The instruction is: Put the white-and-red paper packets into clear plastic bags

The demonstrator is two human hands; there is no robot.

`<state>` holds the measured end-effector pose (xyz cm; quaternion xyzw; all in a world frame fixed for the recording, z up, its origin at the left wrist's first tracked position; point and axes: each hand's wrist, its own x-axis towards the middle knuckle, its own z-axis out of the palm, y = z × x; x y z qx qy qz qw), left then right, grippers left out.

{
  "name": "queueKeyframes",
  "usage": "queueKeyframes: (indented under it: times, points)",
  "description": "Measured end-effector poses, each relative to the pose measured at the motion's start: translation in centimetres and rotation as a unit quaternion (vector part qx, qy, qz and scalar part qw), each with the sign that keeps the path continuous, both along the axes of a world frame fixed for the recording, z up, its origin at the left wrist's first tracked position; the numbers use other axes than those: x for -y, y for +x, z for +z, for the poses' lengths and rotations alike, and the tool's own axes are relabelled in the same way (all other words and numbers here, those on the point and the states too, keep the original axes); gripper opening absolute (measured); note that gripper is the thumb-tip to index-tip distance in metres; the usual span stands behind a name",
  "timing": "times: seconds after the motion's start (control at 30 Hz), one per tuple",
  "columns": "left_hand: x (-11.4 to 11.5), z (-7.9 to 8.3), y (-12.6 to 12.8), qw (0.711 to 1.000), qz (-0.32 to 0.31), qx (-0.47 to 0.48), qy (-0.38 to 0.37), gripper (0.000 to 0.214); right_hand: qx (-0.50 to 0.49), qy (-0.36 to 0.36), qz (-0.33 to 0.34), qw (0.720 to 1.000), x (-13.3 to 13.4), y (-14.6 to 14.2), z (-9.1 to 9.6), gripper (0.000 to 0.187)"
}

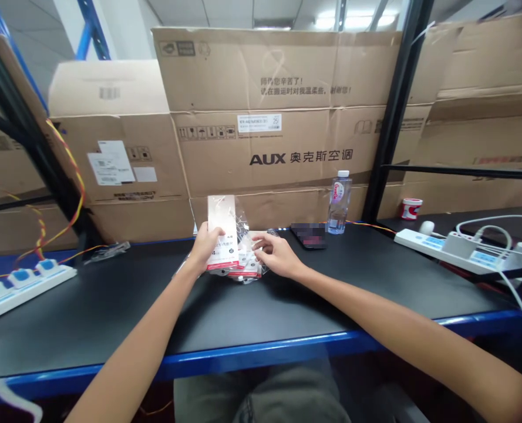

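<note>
Packet [222,216], frame centre: probably light, slick; grip edges. My left hand [202,248] pinches it; right hand [280,254], fingers spread.

From here I make out a workshop-like bay: black worktop [282,314], AUX air-conditioner carton [225,82], metal uprights [391,111], power strips [69,272].

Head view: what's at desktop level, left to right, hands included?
White power strip, clear plastic piece, left hand, white packet it holds, right hand, dark phone-like device, water bottle, second power strip.
</note>
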<state>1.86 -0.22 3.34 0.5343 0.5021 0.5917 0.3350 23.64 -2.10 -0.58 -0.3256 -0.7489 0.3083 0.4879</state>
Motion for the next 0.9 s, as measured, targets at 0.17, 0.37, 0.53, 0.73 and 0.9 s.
queueKeyframes:
  times: [0.17, 0.37, 0.53, 0.73, 0.9]
  points:
    - [-0.1, -0.2, 0.0, 0.998, -0.042, -0.052, 0.008, 0.027, -0.015, -0.022, -0.034, 0.999, -0.4, 0.2, -0.1, 0.033]
    - [0.9, -0.1, 1.6, 0.995, -0.051, -0.076, 0.036, 0.030, -0.060, -0.137, 0.097, 0.984, -0.1, 0.0, -0.1, 0.030]
    - [1.5, 0.1, 2.6, 0.997, -0.033, -0.061, 0.032, 0.034, -0.104, -0.186, 0.130, 0.968, 0.7, 0.0, 0.7, 0.039]
    - [1.7, 0.2, 2.5, 0.996, -0.082, -0.015, 0.000, 0.036, -0.153, -0.202, 0.132, 0.958, 0.3, 0.1, 0.5, 0.053]
    - [2.1, 0.1, 2.8, 0.993, -0.113, -0.019, -0.007, 0.035, -0.117, -0.144, 0.092, 0.978, 0.0, -0.1, -0.1, 0.042]
